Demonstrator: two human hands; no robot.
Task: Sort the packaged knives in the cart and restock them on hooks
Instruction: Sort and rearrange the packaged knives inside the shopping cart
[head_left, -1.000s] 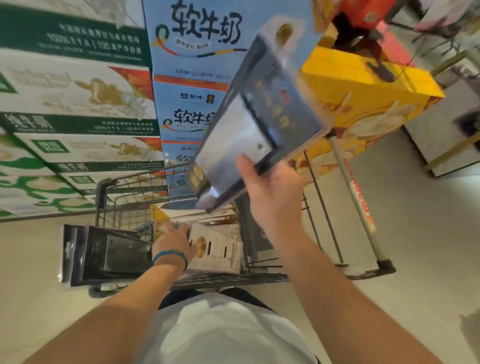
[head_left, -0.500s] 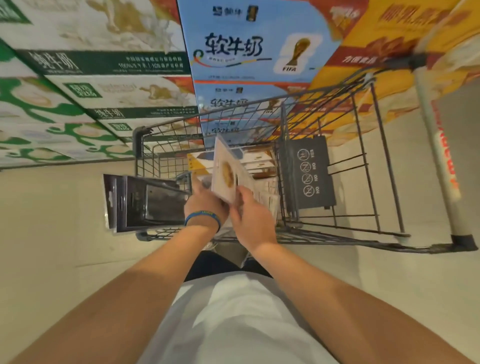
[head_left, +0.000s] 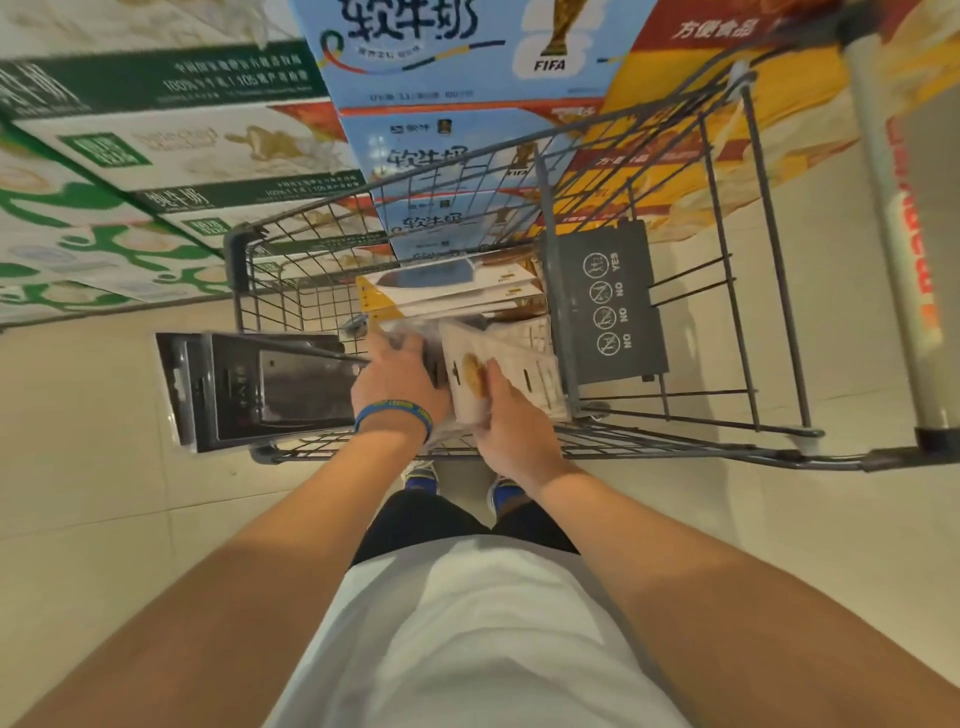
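Left to right, I see dark knife packs (head_left: 260, 387) jutting through the left wall of the cart (head_left: 675, 453). The left hand (head_left: 397, 376) reaches palm-down onto clear-wrapped packs inside; I cannot tell if it grips. The right hand (head_left: 511, 421) pinches a white knife pack (head_left: 467, 358), thumb on its face, beside the stacked packs (head_left: 457, 291).

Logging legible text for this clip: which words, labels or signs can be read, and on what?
"FIFA" and "软牛奶": light blue cardboard carton.
"YES", "NO", "NO", "NO": dark grey plastic cart flap.
"方便食品": red and yellow cardboard carton.
Too blurred to read: blue rubber wristband, red lettering on white cart handle, white knife packages.
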